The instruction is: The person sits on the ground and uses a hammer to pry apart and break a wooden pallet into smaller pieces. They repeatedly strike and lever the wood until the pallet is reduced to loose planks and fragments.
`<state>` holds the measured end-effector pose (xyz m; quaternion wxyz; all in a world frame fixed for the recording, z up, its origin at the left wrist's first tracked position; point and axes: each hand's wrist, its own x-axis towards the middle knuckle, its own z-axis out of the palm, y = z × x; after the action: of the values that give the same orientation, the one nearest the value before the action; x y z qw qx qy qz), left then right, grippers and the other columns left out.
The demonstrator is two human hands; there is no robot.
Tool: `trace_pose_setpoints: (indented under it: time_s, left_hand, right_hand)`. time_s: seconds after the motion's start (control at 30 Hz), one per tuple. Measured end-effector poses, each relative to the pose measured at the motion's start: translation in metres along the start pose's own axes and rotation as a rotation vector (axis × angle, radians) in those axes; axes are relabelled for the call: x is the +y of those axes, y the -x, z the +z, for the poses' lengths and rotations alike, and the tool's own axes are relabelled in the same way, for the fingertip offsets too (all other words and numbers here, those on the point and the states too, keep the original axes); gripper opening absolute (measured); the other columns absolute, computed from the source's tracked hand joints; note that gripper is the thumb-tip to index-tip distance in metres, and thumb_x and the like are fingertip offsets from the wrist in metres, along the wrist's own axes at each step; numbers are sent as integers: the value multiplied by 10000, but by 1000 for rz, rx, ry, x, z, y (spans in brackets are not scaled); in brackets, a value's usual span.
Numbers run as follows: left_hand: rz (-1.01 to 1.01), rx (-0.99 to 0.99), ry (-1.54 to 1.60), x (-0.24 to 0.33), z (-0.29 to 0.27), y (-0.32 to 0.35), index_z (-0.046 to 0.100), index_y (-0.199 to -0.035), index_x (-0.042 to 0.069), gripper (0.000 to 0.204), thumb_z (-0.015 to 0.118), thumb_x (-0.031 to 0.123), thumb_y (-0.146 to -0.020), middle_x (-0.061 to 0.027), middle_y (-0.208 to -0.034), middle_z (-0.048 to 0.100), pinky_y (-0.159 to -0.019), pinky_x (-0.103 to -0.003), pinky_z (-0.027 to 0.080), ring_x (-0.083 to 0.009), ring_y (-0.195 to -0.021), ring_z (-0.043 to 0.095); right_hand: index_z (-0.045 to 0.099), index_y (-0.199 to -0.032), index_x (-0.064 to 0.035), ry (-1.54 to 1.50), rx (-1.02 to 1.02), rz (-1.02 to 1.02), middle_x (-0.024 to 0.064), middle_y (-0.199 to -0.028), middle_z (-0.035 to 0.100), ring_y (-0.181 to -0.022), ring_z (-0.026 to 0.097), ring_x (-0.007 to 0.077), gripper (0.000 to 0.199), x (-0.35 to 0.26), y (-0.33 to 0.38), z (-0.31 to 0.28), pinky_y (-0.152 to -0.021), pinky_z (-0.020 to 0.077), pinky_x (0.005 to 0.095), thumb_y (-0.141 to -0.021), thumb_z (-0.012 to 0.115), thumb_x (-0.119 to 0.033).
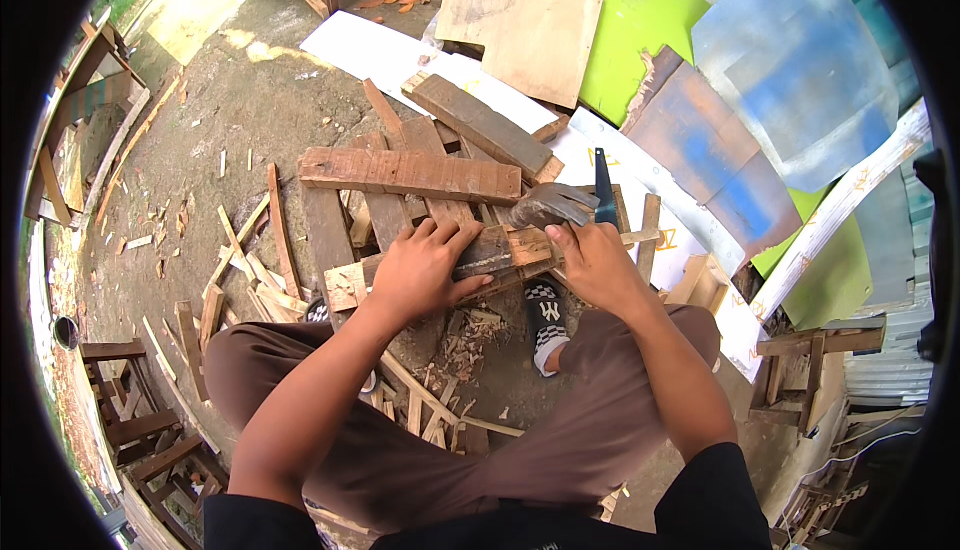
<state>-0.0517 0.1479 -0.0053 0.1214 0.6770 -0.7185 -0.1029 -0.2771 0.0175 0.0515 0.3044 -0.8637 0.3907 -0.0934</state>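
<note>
Hammer (pixel 548 205) gripped in right hand (pixel 597 265) fingers; left hand (pixel 420 272) fingers seemingly pressing wood strip (pixel 500 250).

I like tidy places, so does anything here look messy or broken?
Yes. Splintered wood scraps lie scattered on the dirt between the person's feet, and old planks are piled crisscross at odd angles. The left hand presses on a worn plank, with the right hand at a hammer beside a saw blade.

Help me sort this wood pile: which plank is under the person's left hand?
The short plank lying crosswise nearest the knees: the left hand presses it down, and the right hand grips its other end. The longer plank beyond lies untouched.
</note>
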Motion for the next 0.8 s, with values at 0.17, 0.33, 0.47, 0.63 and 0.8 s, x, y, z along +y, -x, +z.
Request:
trace_pose_setpoints:
  time_s: [0.17, 0.33, 0.47, 0.63, 0.8]
  left_hand:
    - [2, 35, 4, -1, 4, 2, 548, -1445, 108, 732, 713, 574, -906, -139, -1253, 661, -994, -451, 535, -347, -1174, 644]
    - [-20, 4, 28, -2, 1, 1, 548, -1445, 110, 732, 723, 567, -900, -136, -1257, 663, -999, -450, 532, -341, -1186, 637]
    - [-6, 20, 20, -1, -1, -1, 558, -1439, 111, 724, 735, 552, -892, -131, -1257, 666, -1001, -447, 528, -336, -1183, 635]
    - [3, 68, 21, 0, 4, 1, 584, -1393, 117, 698, 724, 577, -887, -121, -1189, 670, -971, -458, 532, -331, -1166, 644]
    - [-6, 55, 16, 0, 4, 1, 590, -1385, 115, 692, 724, 578, -887, -129, -1180, 669, -979, -459, 525, -334, -1163, 646]
  right_hand:
    - [640, -1032, 19, -267, 362, -175, 39, -691, 559, -557, 522, 164, 436, -9, 15, -13, -553, 422, 367, -1123, 487, -379]
    - [630, -1008, 93, 93, 48, -17, 236, -625, 567, -562, 562, 376, 433, 0, 17, 0, -565, 440, 454, -1102, 532, -318]
    - [630, -822, 94, -94, 94, 2, 285, -595, 512, -579, 534, 458, 497, 5, 4, 9, -593, 442, 507, -1089, 557, -318]
    - [530, -1213, -46, -818, 50, 102, -8, -800, 497, -553, 465, 50, 324, 0, 32, 8, -484, 416, 209, -1144, 440, -350]
    - [525, -1219, -21, -540, -30, 204, 28, -838, 542, -550, 494, 63, 296, 7, 55, 3, -481, 440, 228, -1139, 461, -298]
